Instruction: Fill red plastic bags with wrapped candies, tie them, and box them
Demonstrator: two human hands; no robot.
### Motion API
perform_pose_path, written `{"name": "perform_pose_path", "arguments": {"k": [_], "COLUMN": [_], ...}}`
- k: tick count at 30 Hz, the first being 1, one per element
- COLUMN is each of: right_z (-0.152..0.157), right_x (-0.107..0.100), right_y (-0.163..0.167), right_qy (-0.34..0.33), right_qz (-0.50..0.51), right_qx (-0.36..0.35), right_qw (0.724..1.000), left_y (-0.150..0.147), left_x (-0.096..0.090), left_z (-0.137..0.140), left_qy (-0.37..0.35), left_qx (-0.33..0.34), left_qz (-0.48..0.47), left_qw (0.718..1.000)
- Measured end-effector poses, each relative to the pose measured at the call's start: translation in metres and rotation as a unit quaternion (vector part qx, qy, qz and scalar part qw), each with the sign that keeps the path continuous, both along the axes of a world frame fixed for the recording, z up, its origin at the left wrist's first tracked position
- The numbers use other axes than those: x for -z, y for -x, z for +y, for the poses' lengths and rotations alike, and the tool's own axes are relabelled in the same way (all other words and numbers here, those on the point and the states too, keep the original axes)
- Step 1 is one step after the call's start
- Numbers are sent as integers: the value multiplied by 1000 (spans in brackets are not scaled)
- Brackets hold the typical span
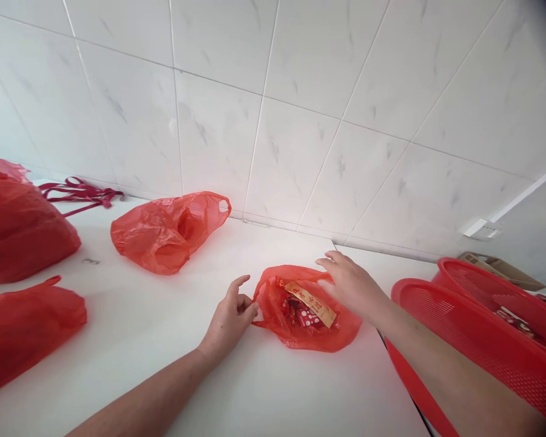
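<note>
A red plastic bag (284, 337) lies with its mouth spread wide on the white table. Inside it are small red wrapped packets (303, 312) and a gold strip with red characters (312, 303). At the bag's left edge, my left hand (231, 315) pinches the rim between thumb and fingers, with the index finger raised. My right hand (348, 282) hovers over the far right rim, its fingers stretched out and apart. Whether its lower fingers touch the plastic is hidden.
Another red bag (159, 233) lies near the tiled wall, and full red bags (22, 230) stand at the left. Beside them is a dark red ribbon (84, 193). Red perforated baskets (464, 328) sit along the right edge, before a cardboard box (503, 271).
</note>
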State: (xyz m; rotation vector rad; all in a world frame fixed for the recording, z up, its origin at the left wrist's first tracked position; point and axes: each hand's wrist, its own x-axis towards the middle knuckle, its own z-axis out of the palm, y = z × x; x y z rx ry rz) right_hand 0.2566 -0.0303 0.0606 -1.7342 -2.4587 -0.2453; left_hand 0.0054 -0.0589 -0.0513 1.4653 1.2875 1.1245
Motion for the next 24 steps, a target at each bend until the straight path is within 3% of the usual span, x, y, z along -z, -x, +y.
{"name": "perform_pose_path", "arguments": {"k": [4,7,10,14,16,18,20,22,24], "right_z": [10,17,20,18,16,15,16,19,21], "right_x": [7,9,-5,-42,-60,-73,-79,-78,-71], "right_y": [-26,-42,-51,-53,-52,-51,-46,-37,-23], "right_qy": [43,85,156,198,158,48,-79,-158,-177], "right_qz": [-22,20,113,308,487,680,786,820,827], "right_qx": [159,220,229,146,91,57,54,61,58], "right_qw": [986,972,954,919,854,729,611,547,530], "left_y": [4,10,16,22,22,21,19,15,10], "left_x": [-3,-10,-27,-72,-101,-131,-155,-171,-177], "left_z": [-2,-1,7,29,40,45,44,40,38], "left_qy": [-3,11,28,36,9,-52,-128,-187,-219], "left_qx": [6,20,30,76,85,82,84,92,94], "left_qz": [-5,-23,-73,-178,-210,-255,-318,-359,-358], "left_qw": [1000,999,996,980,974,962,936,910,903]}}
